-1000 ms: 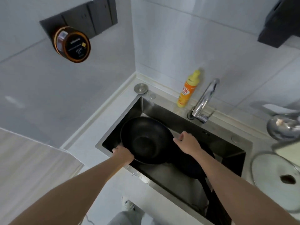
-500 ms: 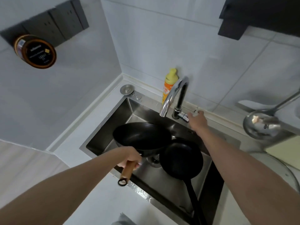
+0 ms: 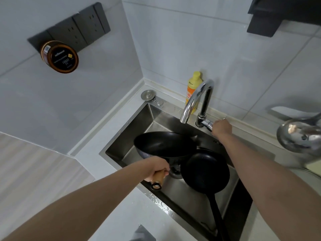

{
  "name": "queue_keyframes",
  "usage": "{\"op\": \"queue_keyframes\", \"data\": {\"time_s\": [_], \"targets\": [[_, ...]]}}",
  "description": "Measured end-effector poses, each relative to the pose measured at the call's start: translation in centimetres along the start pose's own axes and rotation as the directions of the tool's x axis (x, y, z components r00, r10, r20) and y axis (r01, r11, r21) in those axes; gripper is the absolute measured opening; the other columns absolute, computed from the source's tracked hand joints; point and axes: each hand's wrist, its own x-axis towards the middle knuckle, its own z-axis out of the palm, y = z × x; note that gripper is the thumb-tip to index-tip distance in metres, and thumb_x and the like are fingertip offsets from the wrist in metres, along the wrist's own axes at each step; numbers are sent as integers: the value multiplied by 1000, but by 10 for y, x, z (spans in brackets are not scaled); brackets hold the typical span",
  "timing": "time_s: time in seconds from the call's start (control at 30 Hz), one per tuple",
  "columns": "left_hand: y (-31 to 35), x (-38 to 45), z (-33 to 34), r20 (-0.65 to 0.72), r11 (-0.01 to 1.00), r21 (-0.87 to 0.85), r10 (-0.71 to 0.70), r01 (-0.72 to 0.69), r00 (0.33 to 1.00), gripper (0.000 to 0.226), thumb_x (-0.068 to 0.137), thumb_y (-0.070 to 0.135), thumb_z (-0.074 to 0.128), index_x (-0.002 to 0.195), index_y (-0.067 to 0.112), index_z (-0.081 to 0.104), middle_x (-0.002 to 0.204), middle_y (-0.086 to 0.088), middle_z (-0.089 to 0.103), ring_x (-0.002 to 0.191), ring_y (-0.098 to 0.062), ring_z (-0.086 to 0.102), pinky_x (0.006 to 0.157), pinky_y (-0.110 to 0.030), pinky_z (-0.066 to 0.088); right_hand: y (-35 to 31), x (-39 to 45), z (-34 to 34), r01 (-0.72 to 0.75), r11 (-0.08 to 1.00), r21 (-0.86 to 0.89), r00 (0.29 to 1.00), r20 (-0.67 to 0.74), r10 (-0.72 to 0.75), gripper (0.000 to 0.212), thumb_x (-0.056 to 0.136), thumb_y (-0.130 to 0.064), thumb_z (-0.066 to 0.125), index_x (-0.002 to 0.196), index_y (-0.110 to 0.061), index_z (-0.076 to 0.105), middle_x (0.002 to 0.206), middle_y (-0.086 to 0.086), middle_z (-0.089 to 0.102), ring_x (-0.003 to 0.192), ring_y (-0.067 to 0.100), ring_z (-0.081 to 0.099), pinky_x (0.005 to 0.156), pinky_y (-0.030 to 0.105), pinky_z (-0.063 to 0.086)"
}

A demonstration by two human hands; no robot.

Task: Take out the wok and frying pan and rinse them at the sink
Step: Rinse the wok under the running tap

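We have the wok (image 3: 165,145) lifted over the stainless sink (image 3: 139,119), its bowl tipped a little toward us and hanging just below and in front of the faucet (image 3: 196,100) spout, clear of the basin floor as far as we can judge. Our left hand (image 3: 157,168) wraps its fingers round the wooden handle (image 3: 159,177) close to where it meets the bowl, with the metal hanging loop poking out below the fist. That is the sensible place to hold it: the wok looks like dark, stiff metal, probably heavy toward the bowl, so a grip near the root keeps the leverage short, and we expect the weight to grow and the surface to turn slick once water lands in it. The frying pan (image 3: 206,171) lies in the basin just to the right, its rim tucked under the wok's edge and its long black handle (image 3: 217,218) running back toward us over the near wall; that handle is the obvious place to take it later. Our right hand (image 3: 222,126) rests on the faucet lever at the base, though we cannot tell how tightly the fingers close on it. No water shows at the spout yet. A yellow dish soap bottle (image 3: 192,89) stands behind the faucet, a sink plug (image 3: 148,95) sits at the back corner, and a steel ladle (image 3: 298,134) hangs at the right.
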Motion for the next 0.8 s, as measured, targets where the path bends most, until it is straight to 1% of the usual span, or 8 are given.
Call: {"op": "queue_keyframes", "data": {"time_s": [0.1,0.2,0.27,0.37,0.47,0.57,0.7,0.8], "targets": [[-3,-1,0,-8,1000,-12,-4,4,1000,5,90,7,57,93,7,54,75,-5,59,53,-11,52,46,-20,44,1,-3,0,-12,1000,23,1000,21,11,28,94,-20,57,119,-7,63,116,9,66,110,26,60,69,27,42],[-6,0,4,-4,1000,-13,-2,2,1000,5,90,8,57,93,7,53,73,-5,60,56,-11,53,50,-22,45,3,-3,5,-16,1000,19,999,32,16,32,94,-18,60,121,-2,60,120,15,64,110,30,61,75,28,46],[-7,0,6,-9,1000,-21,2,-2,1000,10,91,8,58,100,7,54,74,-5,61,58,-12,54,52,-22,46,5,-1,9,-93,981,173,995,44,87,36,90,-16,67,121,0,59,121,19,62,108,33,62,81,30,50],[-7,-3,8,-11,999,-50,11,-12,1000,13,91,8,57,103,6,54,77,-6,61,58,-11,55,45,-19,46,6,4,14,-201,841,502,979,121,161,37,90,-14,64,122,2,58,119,19,61,98,31,63,87,41,56],[-12,-5,8,-12,996,-89,-7,6,1000,12,89,6,59,101,6,55,73,-5,61,56,-10,55,44,-18,46,-2,-24,18,-279,643,713,958,160,238,35,95,-30,53,116,-3,58,97,13,60,76,27,63,76,41,61],[-18,-14,8,78,987,-153,-29,40,997,6,89,6,58,93,6,53,67,-5,59,56,-12,53,48,-20,48,-6,-63,37,-318,627,712,947,209,243,30,97,-28,51,105,0,61,78,11,59,63,25,60,59,35,57],[-21,-31,6,97,966,-258,5,21,995,4,91,3,53,90,6,51,69,-8,56,51,-12,54,43,-18,48,-12,-132,68,-483,627,611,847,507,158,23,99,-22,52,85,-6,58,69,10,59,55,20,58,46,26,51],[-21,-44,0,121,953,-302,23,14,992,5,90,1,54,90,7,53,71,-8,58,51,-11,56,42,-19,49,-28,-174,82,-547,620,563,760,644,86,34,101,-35,50,90,-5,61,77,11,66,62,22,64,52,28,52]]}}
